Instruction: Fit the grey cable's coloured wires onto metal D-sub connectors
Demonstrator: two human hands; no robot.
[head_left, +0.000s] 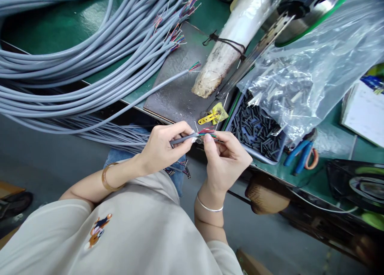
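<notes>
Head | gray cable [183, 139]: sideways, wires [207, 130] pointing right | left fingers [184, 147] grasp cable; right fingers [211, 146] pinch wires

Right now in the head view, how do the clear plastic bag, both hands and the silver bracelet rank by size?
Clear plastic bag
Left hand and right hand: look alike
Silver bracelet

No text, label, brand name, number or sign can be read on anything in this view.
</notes>
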